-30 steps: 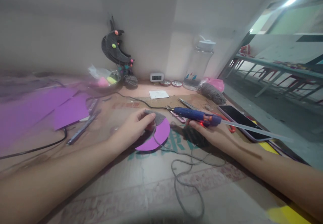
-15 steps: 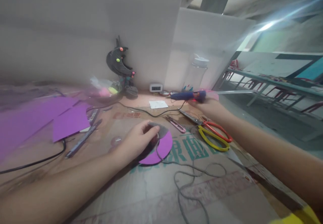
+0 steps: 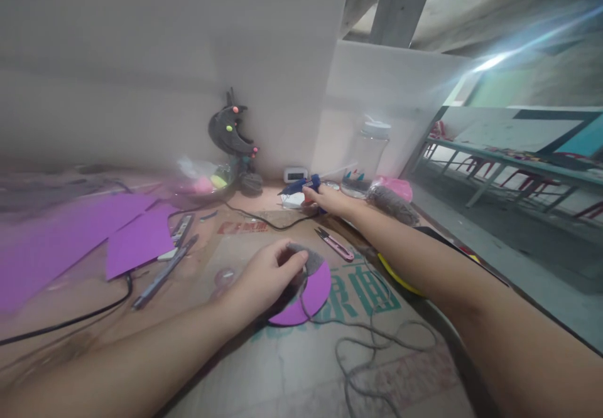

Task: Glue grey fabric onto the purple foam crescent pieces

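My left hand (image 3: 276, 270) pinches the upper end of a purple crescent cutout (image 3: 316, 294), thumb on top. Grey yarn (image 3: 315, 258) covers that end, and a loose strand (image 3: 360, 326) trails from it to the right over the cardboard. Farther back, my right hand (image 3: 327, 199) is closed round the handle of a blue hot glue gun (image 3: 298, 186). Its nozzle points left, above a small white card (image 3: 293, 201). Pink thread snips (image 3: 335, 245) lie between the hands. Yellow-handled scissors (image 3: 400, 275) are mostly hidden under my right forearm.
Purple sheets (image 3: 139, 239) and a pen (image 3: 164, 272) lie at left. Along the back stand a bowl (image 3: 202, 186), a dark crescent ornament (image 3: 228, 130), a small digital clock (image 3: 295, 174) and a clear bottle (image 3: 370, 154). A grey fuzzy roll (image 3: 393, 204) lies right of the bottle.
My right hand has moved left with the glue gun, from beside the bottle to over the white card. My right forearm now covers most of the scissors. The left hand keeps its hold.
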A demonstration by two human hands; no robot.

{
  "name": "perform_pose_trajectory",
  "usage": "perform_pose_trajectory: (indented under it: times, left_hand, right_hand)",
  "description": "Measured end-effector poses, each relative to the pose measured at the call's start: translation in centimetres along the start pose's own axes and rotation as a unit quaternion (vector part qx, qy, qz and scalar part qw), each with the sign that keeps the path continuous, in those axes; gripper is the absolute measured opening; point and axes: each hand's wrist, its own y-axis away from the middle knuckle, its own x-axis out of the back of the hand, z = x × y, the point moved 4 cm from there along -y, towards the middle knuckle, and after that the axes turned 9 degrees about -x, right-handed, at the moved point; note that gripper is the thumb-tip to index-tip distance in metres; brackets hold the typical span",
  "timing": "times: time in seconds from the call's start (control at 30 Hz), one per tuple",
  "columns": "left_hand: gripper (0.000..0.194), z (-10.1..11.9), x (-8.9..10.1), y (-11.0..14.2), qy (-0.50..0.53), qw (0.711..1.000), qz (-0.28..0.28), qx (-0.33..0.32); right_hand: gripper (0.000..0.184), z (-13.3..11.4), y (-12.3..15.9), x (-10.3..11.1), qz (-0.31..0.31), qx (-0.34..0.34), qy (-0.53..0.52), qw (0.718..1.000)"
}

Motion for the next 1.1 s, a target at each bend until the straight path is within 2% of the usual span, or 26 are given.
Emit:
perform_pose_trajectory:
  times: [0.13,0.27,0.4,0.53,0.7,0.83,0.9,0.97,1.03,1.1]
  left_hand:
    - [0.02,0.0,0.1,0.0,-0.008,1.0,-0.002,-0.009]
    - [0.02,0.0,0.1,0.1,-0.016,1.0,-0.004,-0.006]
    - [0.02,0.3,0.1,0.1,-0.023,1.0,-0.003,-0.014]
    - [0.021,-0.1,-0.1,0.1,0.002,1.0,-0.003,0.014]
    - [0.023,-0.4,0.1,-0.1,0.041,0.999,0.023,0.001]
    - [0.023,-0.4,0.6,-0.2,0.065,0.996,0.056,-0.005]
    - [0.022,-0.4,0.8,-0.3,0.085,0.993,0.079,-0.011]
    - [0.022,-0.4,1.0,-0.3,0.1,0.99,0.097,-0.018]
    - [0.024,-0.3,1.0,-0.3,0.109,0.988,0.108,-0.023]
    - [0.025,-0.3,1.1,-0.4,0.112,0.987,0.115,-0.025]
  right_hand:
    - [0.043,0.2,-1.9,-0.4,0.024,-0.011,-0.015,1.0]
    - [0.034,0.8,-2.7,0.6,0.047,-0.02,-0.024,0.998]
    - [0.03,2.2,-1.9,1.4,0.053,-0.052,-0.012,0.997]
    - [0.029,3.5,-0.6,1.6,0.045,-0.073,0.018,0.996]
    - [0.031,2.9,2.6,4.1,0.103,-0.041,0.051,0.993]
    - [0.036,0.7,8.9,5.3,0.116,0.019,0.013,0.993]
    - [0.033,-0.2,12.4,4.9,0.073,0.028,-0.091,0.993]
    - [0.027,-0.9,15.6,3.4,-0.03,0.016,-0.192,0.981]
    - [0.028,-1.3,18.0,1.5,-0.149,-0.033,-0.273,0.95]
    - [0.032,-1.7,19.6,-0.3,-0.251,-0.092,-0.288,0.92]
